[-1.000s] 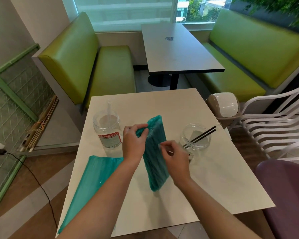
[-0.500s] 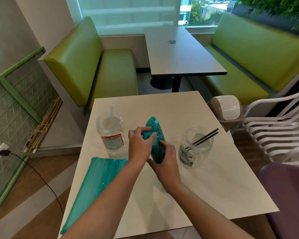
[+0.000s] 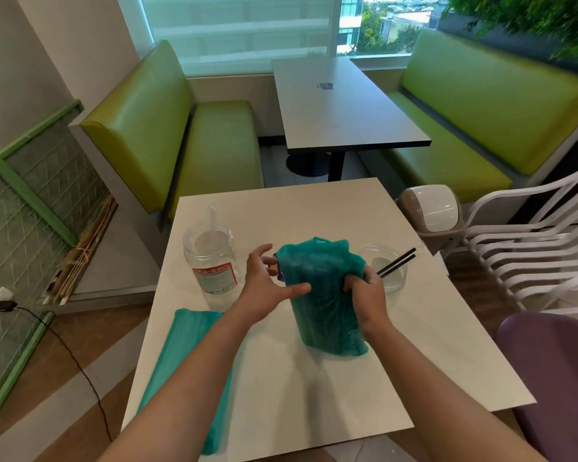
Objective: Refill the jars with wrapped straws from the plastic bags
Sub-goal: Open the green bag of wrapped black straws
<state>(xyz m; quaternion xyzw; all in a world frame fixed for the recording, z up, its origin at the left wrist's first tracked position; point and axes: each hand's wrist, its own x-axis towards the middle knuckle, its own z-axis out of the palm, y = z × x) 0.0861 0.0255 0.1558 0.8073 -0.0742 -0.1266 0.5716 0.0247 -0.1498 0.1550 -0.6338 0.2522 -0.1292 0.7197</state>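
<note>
A teal plastic bag [image 3: 321, 301] stands on end in the middle of the white table [image 3: 414, 355]. My right hand [image 3: 366, 291] grips its right side with curled fingers. My left hand [image 3: 267, 281] is at the bag's upper left edge, fingers spread, thumb against the plastic. A clear jar [image 3: 211, 261] with a red label stands to the left and holds a clear wrapped straw. A second clear jar [image 3: 386, 266] to the right holds two black straws. Another teal bag [image 3: 194, 368] lies flat at the near left.
A small swing-lid bin [image 3: 431, 211] stands by the table's far right corner, beside stacked white chairs [image 3: 531, 248]. A purple seat [image 3: 554, 368] is at the near right. Green benches and a dark table [image 3: 341, 105] lie beyond.
The bag was narrow and bunched between both hands; now it is spread wide at its top. My right hand moved to its right side, my left hand opened at its left edge.
</note>
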